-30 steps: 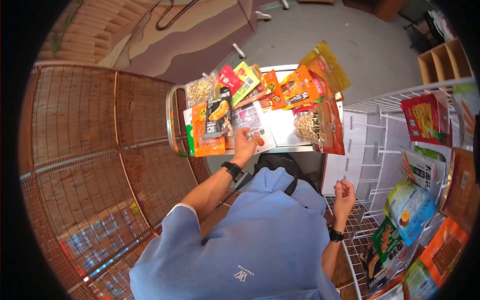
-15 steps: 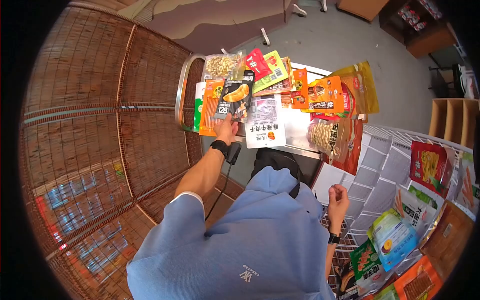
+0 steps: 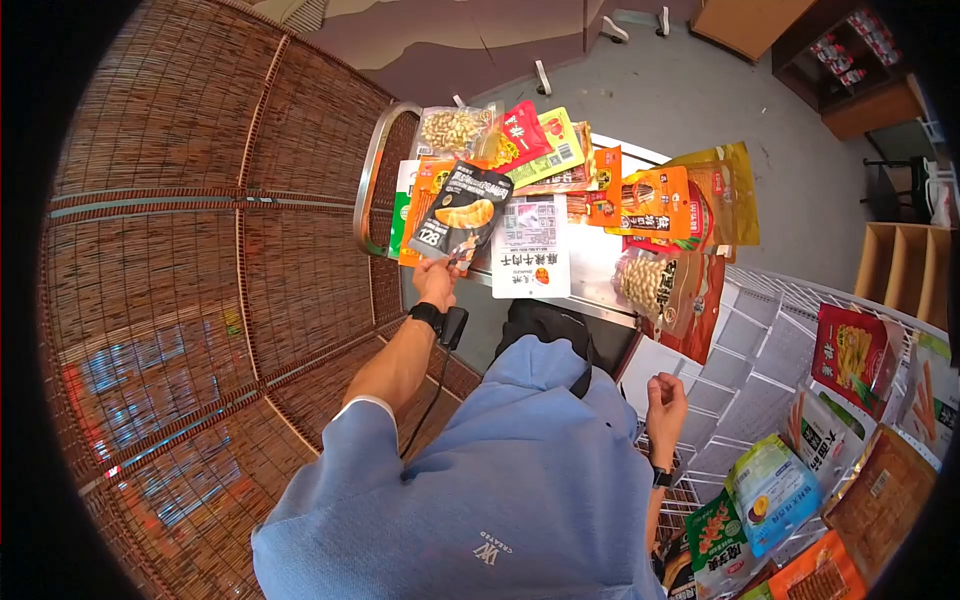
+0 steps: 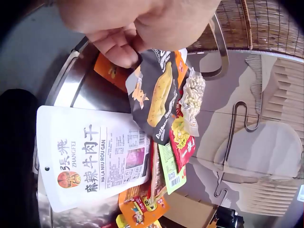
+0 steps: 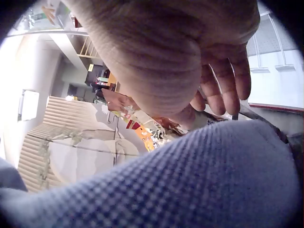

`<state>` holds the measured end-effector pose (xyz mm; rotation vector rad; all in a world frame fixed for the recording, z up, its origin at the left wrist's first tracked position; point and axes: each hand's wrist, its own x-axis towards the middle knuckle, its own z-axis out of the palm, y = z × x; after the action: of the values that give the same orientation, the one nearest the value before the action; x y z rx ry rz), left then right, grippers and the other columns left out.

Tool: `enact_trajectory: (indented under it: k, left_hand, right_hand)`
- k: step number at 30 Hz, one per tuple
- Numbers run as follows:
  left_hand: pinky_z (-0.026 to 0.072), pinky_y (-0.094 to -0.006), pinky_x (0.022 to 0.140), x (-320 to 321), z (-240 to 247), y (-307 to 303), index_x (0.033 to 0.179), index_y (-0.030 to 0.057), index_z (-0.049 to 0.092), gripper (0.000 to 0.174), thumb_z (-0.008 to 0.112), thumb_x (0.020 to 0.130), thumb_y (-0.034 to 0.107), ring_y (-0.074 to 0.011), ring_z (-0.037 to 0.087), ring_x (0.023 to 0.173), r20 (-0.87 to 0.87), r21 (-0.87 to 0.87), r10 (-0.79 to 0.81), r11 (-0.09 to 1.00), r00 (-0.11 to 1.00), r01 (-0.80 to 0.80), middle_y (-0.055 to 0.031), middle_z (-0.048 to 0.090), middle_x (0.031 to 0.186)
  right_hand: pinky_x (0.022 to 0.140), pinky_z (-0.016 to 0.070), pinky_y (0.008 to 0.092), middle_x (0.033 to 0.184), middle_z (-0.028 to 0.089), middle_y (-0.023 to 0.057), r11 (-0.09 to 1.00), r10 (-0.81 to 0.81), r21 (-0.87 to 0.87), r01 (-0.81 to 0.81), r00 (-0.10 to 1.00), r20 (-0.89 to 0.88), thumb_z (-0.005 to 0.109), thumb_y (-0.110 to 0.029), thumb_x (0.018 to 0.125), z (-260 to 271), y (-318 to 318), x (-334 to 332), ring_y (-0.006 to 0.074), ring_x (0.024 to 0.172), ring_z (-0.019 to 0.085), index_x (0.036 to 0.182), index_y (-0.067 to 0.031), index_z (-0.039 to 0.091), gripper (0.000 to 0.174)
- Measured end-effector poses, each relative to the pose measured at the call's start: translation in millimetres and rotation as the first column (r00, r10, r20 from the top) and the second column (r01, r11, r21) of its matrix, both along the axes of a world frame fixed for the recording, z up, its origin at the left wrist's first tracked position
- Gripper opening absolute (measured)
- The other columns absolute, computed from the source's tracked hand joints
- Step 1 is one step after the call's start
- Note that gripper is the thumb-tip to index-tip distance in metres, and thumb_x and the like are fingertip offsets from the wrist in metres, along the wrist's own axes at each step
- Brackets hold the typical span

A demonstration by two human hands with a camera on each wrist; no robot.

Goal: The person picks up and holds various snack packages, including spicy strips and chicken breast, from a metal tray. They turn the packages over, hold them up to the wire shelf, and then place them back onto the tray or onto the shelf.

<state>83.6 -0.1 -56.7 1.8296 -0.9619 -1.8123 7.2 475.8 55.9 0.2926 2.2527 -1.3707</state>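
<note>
My left hand [image 3: 436,284] pinches the near corner of a black snack bag [image 3: 462,212] with a yellow food picture. The bag overlaps an orange bag [image 4: 108,71] and leans over other packets on a metal cart [image 3: 384,135]. Beside it lies a white beef jerky bag [image 4: 97,156] with printed lettering. A clear bag of peanuts [image 3: 450,130], a red packet [image 3: 522,135] and a light-green packet [image 3: 548,150] sit farther back. My right hand [image 3: 664,408] hangs near my side, fingers loosely curled, holding nothing; the right wrist view shows its palm [image 5: 156,61] above the blue shirt.
More bags, among them an orange one [image 3: 655,200] and a peanut bag [image 3: 648,280], fill the cart's right side. A white wire rack [image 3: 780,280] at right holds several snack bags, including a blue-green one [image 3: 770,495]. A woven screen [image 3: 170,200] stands at left.
My left hand moved left from the white bag to the black bag and took its near corner. The black bag has tilted and shifted slightly. My right hand stays idle.
</note>
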Motion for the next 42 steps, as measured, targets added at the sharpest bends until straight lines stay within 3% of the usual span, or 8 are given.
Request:
enact_trajectory:
  k: [3,6,8,11,15,23,26,42]
  left_hand:
    - [0.0507,-0.0212,0.049,-0.1,9.0,4.2,0.098,0.0104,0.054,0.015,0.066,0.092,0.005,-0.0100,0.059,0.060,0.113,-0.083,0.099,0.992,0.989,-0.090,-0.0005,0.058,0.074]
    - [0.0547,-0.0280,0.063,8.6,-6.4,-8.2,0.106,0.0085,0.051,0.026,0.072,0.090,0.010,-0.0151,0.063,0.075,0.226,-0.111,-0.068,0.989,0.972,0.095,-0.0047,0.060,0.090]
    - [0.0537,-0.0394,0.083,4.9,-10.6,-11.6,0.113,0.0030,0.050,0.040,0.077,0.086,0.016,-0.0280,0.062,0.098,0.381,-0.488,0.023,0.854,0.924,0.180,-0.0160,0.058,0.110]
    - [0.0420,-0.0454,0.103,-7.6,15.6,-30.8,0.126,-0.0008,0.048,0.062,0.082,0.082,0.027,-0.0372,0.050,0.121,0.659,-0.557,0.057,0.707,0.750,0.436,-0.0238,0.050,0.126]
    - [0.0350,-0.0490,0.111,-29.2,36.3,-62.8,0.137,-0.0011,0.043,0.089,0.084,0.076,0.049,-0.0416,0.042,0.130,0.727,-0.490,-0.101,0.617,0.679,0.616,-0.0261,0.044,0.136]
    - [0.0364,-0.0490,0.113,-36.1,21.3,-117.1,0.142,0.0100,0.042,0.108,0.087,0.060,0.065,-0.0393,0.039,0.138,0.842,-0.107,-0.420,0.485,0.338,0.868,-0.0228,0.036,0.148]
    - [0.0424,-0.0471,0.110,-32.1,10.5,-130.9,0.140,0.0094,0.046,0.108,0.087,0.059,0.067,-0.0363,0.044,0.135,0.650,0.074,-0.633,0.604,0.421,0.794,-0.0207,0.038,0.148]
    - [0.0459,-0.0467,0.106,-27.8,16.4,-104.8,0.128,0.0035,0.058,0.095,0.087,0.062,0.066,-0.0370,0.045,0.129,0.733,0.061,-0.567,0.605,0.376,0.794,-0.0188,0.041,0.138]
  right_hand:
    - [0.080,0.0504,0.0268,0.095,0.068,0.0058,1.000,-0.011,0.002,0.011,1.000,-0.021,0.070,-0.020,0.097,-3.2,1.0,1.1,0.0124,0.087,0.062,0.111,0.0013,0.063,0.027]
    - [0.080,0.0501,0.0266,0.095,0.068,0.0055,1.000,-0.010,0.018,0.011,1.000,-0.006,0.070,-0.020,0.097,-4.9,4.2,3.0,0.0123,0.086,0.062,0.112,0.0013,0.063,0.027]
    - [0.080,0.0498,0.0263,0.095,0.068,0.0052,1.000,-0.019,0.010,0.019,1.000,0.002,0.070,-0.021,0.096,-4.3,5.4,4.1,0.0123,0.086,0.061,0.112,0.0013,0.063,0.028]
    - [0.080,0.0497,0.0265,0.095,0.068,0.0052,0.999,-0.032,0.006,0.032,0.999,0.016,0.070,-0.021,0.096,-9.6,9.5,7.3,0.0121,0.087,0.061,0.111,0.0014,0.063,0.028]
    - [0.080,0.0496,0.0267,0.095,0.067,0.0053,0.999,-0.045,0.002,0.045,0.998,0.032,0.070,-0.021,0.097,-9.7,8.9,9.5,0.0122,0.087,0.061,0.111,0.0017,0.063,0.028]
    - [0.082,0.0516,0.0293,0.096,0.069,0.0085,0.997,-0.037,0.064,0.033,0.998,0.048,0.069,-0.019,0.097,-7.2,4.6,14.4,0.0147,0.088,0.064,0.112,0.0015,0.063,0.027]
    - [0.078,0.0493,0.0270,0.095,0.068,0.0060,0.997,-0.073,0.031,0.071,0.994,0.077,0.070,-0.020,0.097,-5.0,1.4,17.6,0.0126,0.085,0.061,0.112,0.0021,0.063,0.028]
    - [0.083,0.0526,0.0299,0.099,0.070,0.0103,0.997,-0.073,0.025,0.072,0.996,0.047,0.069,-0.018,0.097,-11.2,-0.2,18.1,0.0160,0.090,0.066,0.114,0.0025,0.062,0.028]
